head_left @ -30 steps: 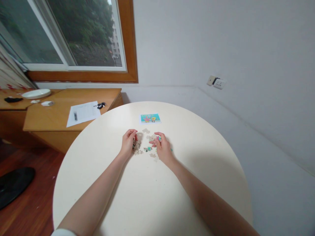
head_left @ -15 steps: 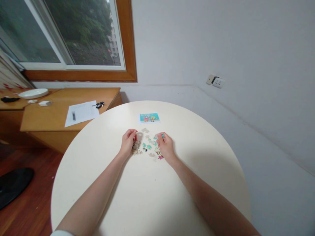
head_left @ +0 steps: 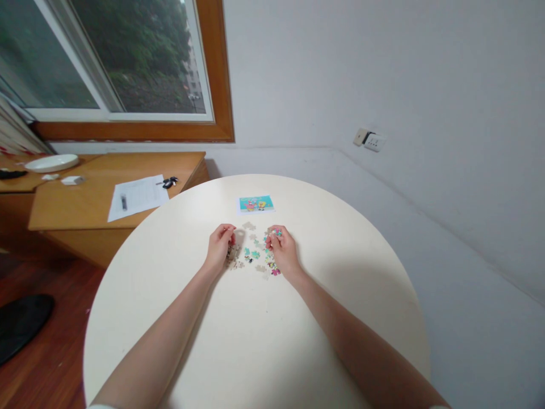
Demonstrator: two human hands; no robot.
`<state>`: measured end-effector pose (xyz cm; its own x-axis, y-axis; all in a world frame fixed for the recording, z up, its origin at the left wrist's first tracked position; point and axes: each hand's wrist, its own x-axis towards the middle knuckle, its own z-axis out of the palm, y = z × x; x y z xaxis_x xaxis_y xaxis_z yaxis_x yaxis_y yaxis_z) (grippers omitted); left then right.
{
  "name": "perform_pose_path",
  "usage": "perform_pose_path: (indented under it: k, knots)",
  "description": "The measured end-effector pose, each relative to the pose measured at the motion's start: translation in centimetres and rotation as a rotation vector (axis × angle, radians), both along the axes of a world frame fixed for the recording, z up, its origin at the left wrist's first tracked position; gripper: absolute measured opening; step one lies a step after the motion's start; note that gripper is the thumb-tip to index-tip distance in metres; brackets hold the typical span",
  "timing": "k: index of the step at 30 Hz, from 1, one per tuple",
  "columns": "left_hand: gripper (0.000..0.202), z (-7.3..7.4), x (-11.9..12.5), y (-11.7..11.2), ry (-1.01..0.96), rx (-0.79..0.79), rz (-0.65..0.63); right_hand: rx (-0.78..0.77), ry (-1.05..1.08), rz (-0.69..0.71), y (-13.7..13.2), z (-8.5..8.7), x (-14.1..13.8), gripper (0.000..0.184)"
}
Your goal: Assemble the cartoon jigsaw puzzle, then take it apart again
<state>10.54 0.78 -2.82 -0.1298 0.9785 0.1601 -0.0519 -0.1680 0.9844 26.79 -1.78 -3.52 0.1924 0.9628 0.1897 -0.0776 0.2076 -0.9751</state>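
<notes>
Loose jigsaw pieces lie in a scattered patch on the round white table, some with grey backs up, others showing teal, yellow and pink. My left hand [head_left: 219, 246] rests at the patch's left side, its fingers curled in towards the thumb; whatever they may hold is hidden. Under and beside it is a heap of grey-backed pieces [head_left: 235, 260]. On the right, my right hand [head_left: 284, 251] is closed, with colourful jigsaw pieces [head_left: 277, 232] at its fingers. Teal pieces [head_left: 255, 254] lie between the hands, and a pink piece [head_left: 276, 272] is below the right hand.
Beyond the pieces lies a picture card [head_left: 256, 204] with cartoon figures on teal. A wooden desk [head_left: 97, 196] at the left bears a paper sheet [head_left: 138, 197], keys [head_left: 170, 182] and a white dish [head_left: 51, 163]. A wall with a socket [head_left: 374, 142] stands at the right.
My right hand's fingers have shifted, and more of the colourful pieces at them now shows. The left hand keeps its curled pose. The whole view has moved slightly.
</notes>
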Motion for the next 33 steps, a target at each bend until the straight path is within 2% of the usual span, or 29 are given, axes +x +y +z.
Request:
perform_pose_path:
  k: [6,13,20,29,33]
  knots:
    - [0.014,-0.1,0.0,0.1,-0.002,0.006,-0.006,-0.031,0.058,0.039,-0.2,0.3,0.0,0.013]
    - [0.013,-0.4,-0.2,0.2,-0.002,0.014,-0.017,-0.058,0.081,0.094,-0.3,0.4,-0.2,0.023]
    - [0.013,-0.4,-0.2,0.2,-0.008,0.017,-0.017,-0.057,0.02,0.069,-0.2,0.3,-0.2,0.022]
    - [0.013,0.0,0.0,0.0,-0.006,0.007,0.001,-0.062,-0.127,0.01,-0.9,0.8,-0.2,0.04]
    - [0.014,0.0,0.0,-0.1,-0.007,0.013,0.008,-0.023,-0.165,0.007,-1.1,0.9,-0.1,0.04]
